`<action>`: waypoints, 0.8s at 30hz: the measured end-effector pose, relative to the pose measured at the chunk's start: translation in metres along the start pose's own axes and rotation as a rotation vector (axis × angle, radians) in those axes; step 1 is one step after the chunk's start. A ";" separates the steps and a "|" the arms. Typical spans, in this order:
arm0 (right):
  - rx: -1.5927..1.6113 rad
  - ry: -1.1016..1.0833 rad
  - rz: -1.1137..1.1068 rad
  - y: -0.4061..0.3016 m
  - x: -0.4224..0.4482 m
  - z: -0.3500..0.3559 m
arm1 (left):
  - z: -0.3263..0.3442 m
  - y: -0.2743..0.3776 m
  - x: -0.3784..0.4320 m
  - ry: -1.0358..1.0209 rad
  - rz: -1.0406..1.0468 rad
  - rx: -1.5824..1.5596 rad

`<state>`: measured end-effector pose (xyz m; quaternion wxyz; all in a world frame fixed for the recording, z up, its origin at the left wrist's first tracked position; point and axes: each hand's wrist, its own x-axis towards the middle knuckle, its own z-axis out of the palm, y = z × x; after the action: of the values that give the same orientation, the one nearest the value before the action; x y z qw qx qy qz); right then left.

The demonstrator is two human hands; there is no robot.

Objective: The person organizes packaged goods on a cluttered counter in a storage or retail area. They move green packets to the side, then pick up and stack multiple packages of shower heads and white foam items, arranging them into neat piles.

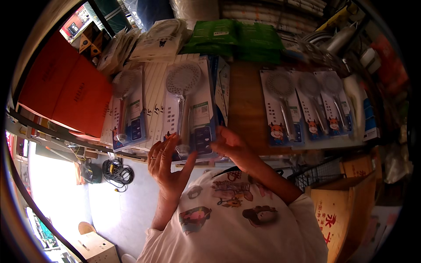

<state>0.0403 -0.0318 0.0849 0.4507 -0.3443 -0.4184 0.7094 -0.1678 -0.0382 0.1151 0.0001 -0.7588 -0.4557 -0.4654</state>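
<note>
A hand shower in a clear blister pack on a printed card lies in front of me, its round spray head pointing away. My left hand is at the pack's lower left corner, thumb spread apart from the fingers, fingertips against the plastic. At the lower right edge, my right hand pinches the card's side between thumb and fingers. To the left lies a similar hand shower pack. Both packs lie over white cartons with handwritten numbers.
Three more hand shower packs lie in a row at right on the wooden tabletop. Orange boxes stand at left. Green packets and bagged hoses line the back. A coiled cable lies on the floor. Wooden crates stand at lower right.
</note>
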 end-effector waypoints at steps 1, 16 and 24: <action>0.019 0.010 -0.036 -0.001 -0.002 -0.001 | 0.001 0.002 0.000 -0.015 0.005 0.002; -0.063 0.483 -0.379 -0.016 -0.078 -0.062 | 0.044 0.034 0.031 -0.442 0.230 -0.286; -0.195 0.642 -0.263 -0.021 -0.108 -0.096 | 0.061 0.023 0.032 -0.635 0.312 -0.057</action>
<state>0.1692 -0.0995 0.0766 0.6116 -0.5341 -0.3618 0.4580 -0.1033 -0.0033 0.1131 -0.0916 -0.9258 -0.2986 -0.2131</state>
